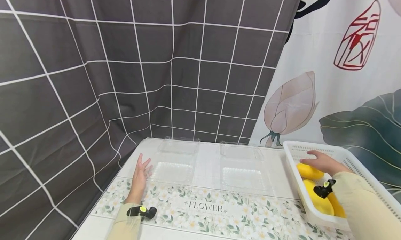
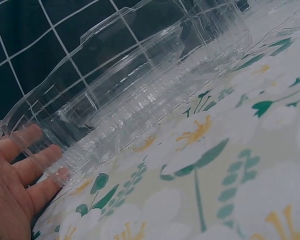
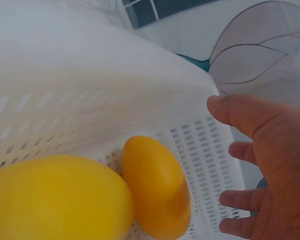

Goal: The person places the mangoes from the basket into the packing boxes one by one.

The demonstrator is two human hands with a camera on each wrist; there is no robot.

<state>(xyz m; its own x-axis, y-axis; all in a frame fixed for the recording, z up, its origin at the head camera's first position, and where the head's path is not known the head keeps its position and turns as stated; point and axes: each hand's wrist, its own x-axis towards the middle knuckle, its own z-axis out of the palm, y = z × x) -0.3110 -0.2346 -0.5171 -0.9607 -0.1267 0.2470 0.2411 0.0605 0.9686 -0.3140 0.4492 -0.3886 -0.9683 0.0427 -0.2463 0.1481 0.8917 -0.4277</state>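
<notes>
My left hand [image 1: 140, 175] is beside the left clear plastic clamshell box [image 1: 173, 172], fingers spread. In the left wrist view its fingers [image 2: 35, 165] lie at the end wall of that clear box [image 2: 140, 95]; whether they press on it I cannot tell. A second clear clamshell box [image 1: 241, 177] stands to the right, its lid raised like the first. Over the white plastic basket [image 1: 291, 163] hovers my right hand [image 1: 324, 162], fingers apart and holding nothing. Below it lie several smooth yellow mango-like fruits [image 1: 317, 198]; one oval fruit [image 3: 157, 187] rests near the basket's perforated end wall.
A white table runner with flowers and the word FLOWER [image 1: 205, 207] crosses the front of the table. Behind the table hangs a dark grid-patterned curtain [image 1: 188, 76], with a lotus-print cloth [image 1: 289, 111] at the right. A small black camera [image 1: 324, 189] is strapped on the right wrist.
</notes>
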